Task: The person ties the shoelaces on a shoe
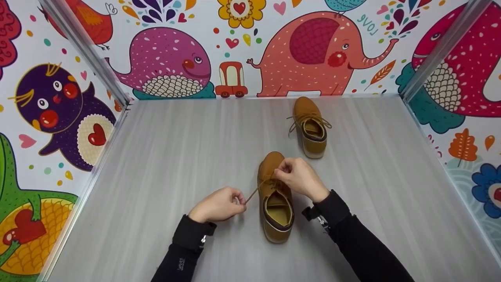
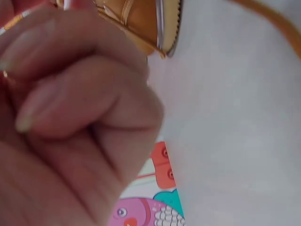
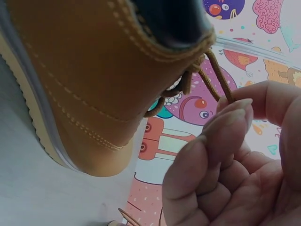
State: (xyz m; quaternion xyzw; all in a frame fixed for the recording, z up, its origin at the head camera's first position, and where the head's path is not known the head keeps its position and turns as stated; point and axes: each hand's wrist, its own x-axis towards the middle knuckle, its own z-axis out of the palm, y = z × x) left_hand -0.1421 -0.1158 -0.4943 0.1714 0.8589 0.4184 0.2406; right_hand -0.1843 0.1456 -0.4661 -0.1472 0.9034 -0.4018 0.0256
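Note:
A tan lace-up shoe (image 1: 270, 163) stands on the floor with its toe pointing away from me. Left of it, my left hand (image 1: 219, 204) pinches one end of its brown lace (image 1: 252, 194), which runs straight from the shoe to the fingertips. In the left wrist view the curled fingers (image 2: 89, 94) hide the pinched end. My right hand (image 1: 302, 178) is over the shoe's right front. Seen from the right wrist, its thumb and fingers pinch two brown lace strands (image 3: 219, 75) that rise from the knotted lacing on the shoe (image 3: 80, 94).
A second tan shoe (image 1: 307, 107) stands farther off to the right near the back wall, its laces tied in a bow. Light wood-grain floor (image 1: 176, 156) surrounds both shoes. Panels printed with cartoon animals (image 1: 172, 58) enclose the floor at the back and sides.

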